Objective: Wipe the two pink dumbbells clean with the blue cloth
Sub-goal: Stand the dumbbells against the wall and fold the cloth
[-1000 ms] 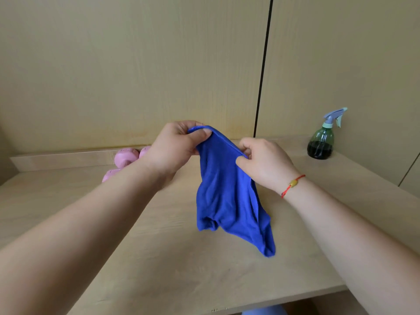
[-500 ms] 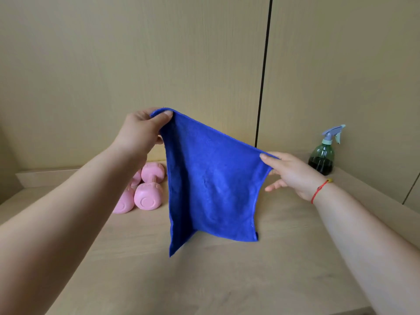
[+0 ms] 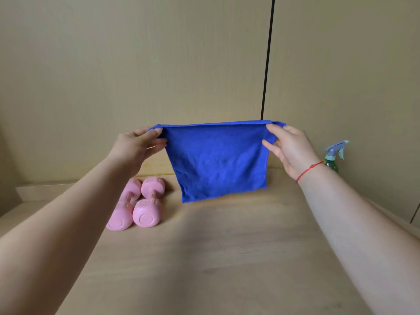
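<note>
A: Two corners pinched now?
B: Yes. The left hand (image 3: pixel 136 147) and right hand (image 3: pixel 291 148) each pinch a top corner of the blue cloth (image 3: pixel 218 160). It hangs above the counter (image 3: pixel 227 258), top edge level. Half a second ago it slanted down from a higher left hand.
A: And the pink dumbbells (image 3: pixel 145 214)?
B: Just beside each other on the counter under the left wrist, long axes running toward the wall, flat ends facing us.

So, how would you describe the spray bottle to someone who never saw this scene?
Follow the table to its far right end, by the wall. The bottle stands there, just beyond the right hand. It alone is green with a pale blue trigger; the cloth is deep blue, the dumbbells pink.
</note>
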